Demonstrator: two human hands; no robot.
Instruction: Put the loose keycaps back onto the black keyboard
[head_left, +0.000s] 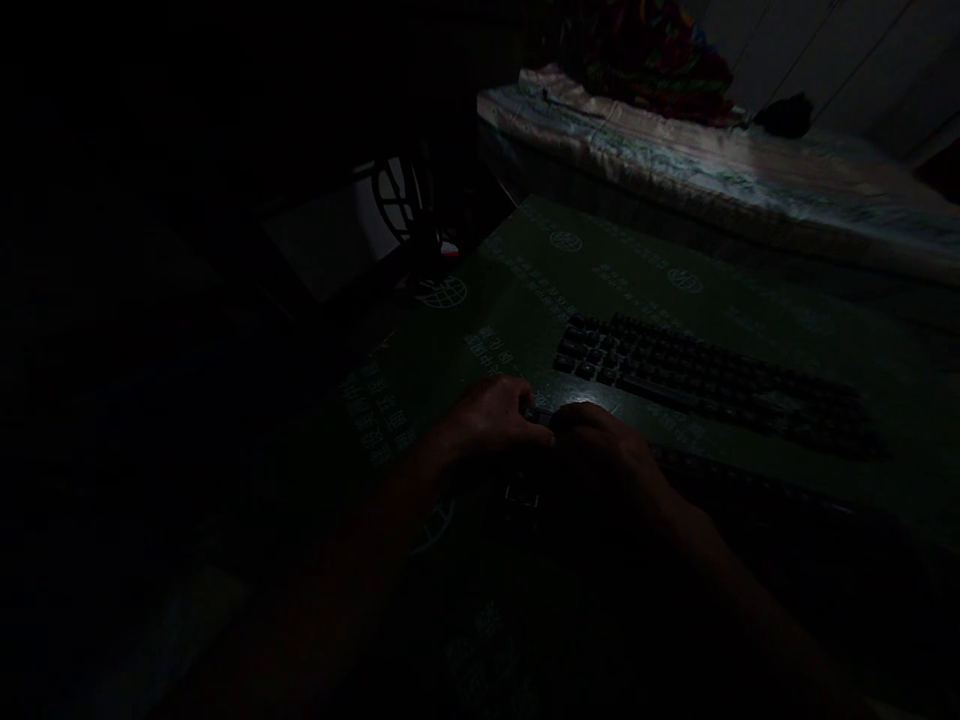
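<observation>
The scene is very dark. My left hand (491, 418) and my right hand (600, 445) meet over a green printed mat (637, 290), fingers curled and pinched together on a small dark object (538, 414) that I cannot make out. Just beyond the hands lies a set of dark keyboard keys (697, 375) in rows. A small dark square piece (523, 495) lies under the hands near the mat's front.
A bed with a pale sheet (712, 170) and a colourful bundle of cloth (652, 50) stands at the back right. A dark fan-like wire object (401, 200) stands at the mat's far left corner. The left half is too dark to read.
</observation>
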